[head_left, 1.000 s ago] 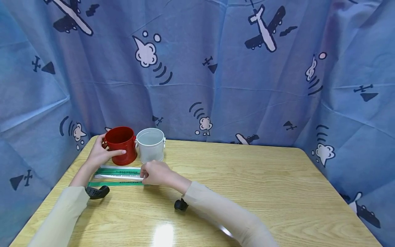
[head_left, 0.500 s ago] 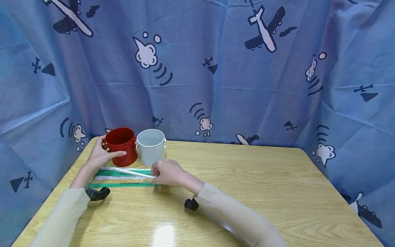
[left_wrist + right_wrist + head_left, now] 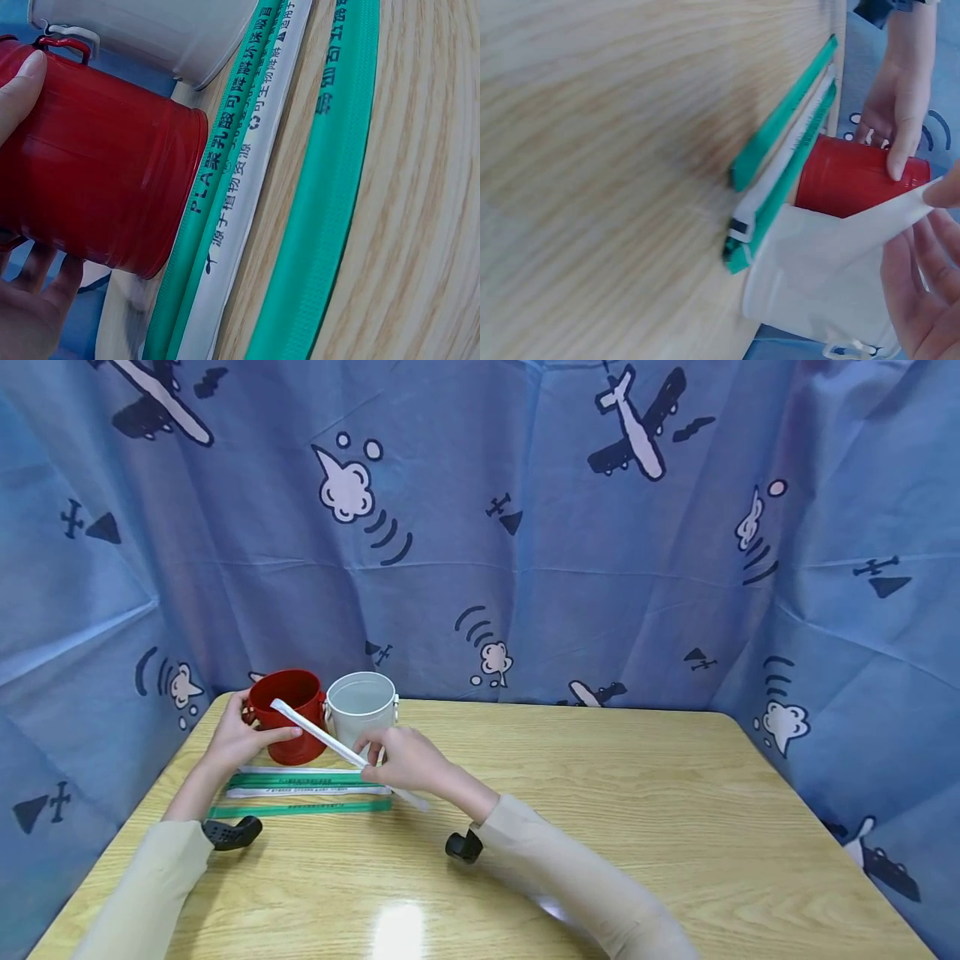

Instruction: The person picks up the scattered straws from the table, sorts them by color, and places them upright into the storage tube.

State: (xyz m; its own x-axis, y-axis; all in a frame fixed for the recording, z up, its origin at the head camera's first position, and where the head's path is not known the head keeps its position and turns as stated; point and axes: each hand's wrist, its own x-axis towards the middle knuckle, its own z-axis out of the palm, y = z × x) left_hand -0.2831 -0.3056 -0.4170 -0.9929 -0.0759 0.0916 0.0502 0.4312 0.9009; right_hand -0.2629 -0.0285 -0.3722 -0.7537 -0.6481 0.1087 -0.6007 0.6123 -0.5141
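Note:
My left hand [image 3: 234,739] grips a small red bucket [image 3: 303,750] at the back left, thumb across its front and fingers round the far side. In the left wrist view the bucket [image 3: 97,165] stands upright beside the straws. My right hand [image 3: 414,762] pinches a white paper-wrapped straw [image 3: 321,734] between thumb and fingers. The straw slants up to the left, its upper end overlapping the red bucket's mouth in the head view. Below lie several wrapped straws side by side: a green straw [image 3: 300,808] in front, then a white straw [image 3: 292,792] and more green behind.
A white bucket [image 3: 362,706] with side handle lugs stands right of the red one, close against it. A blue airplane-print curtain [image 3: 480,527] encloses the back and sides of the wooden table [image 3: 600,793].
My right hand has lifted the white straw off the row, first drawing it right, then raising and tilting its left end toward the red bucket. My left hand keeps its grip.

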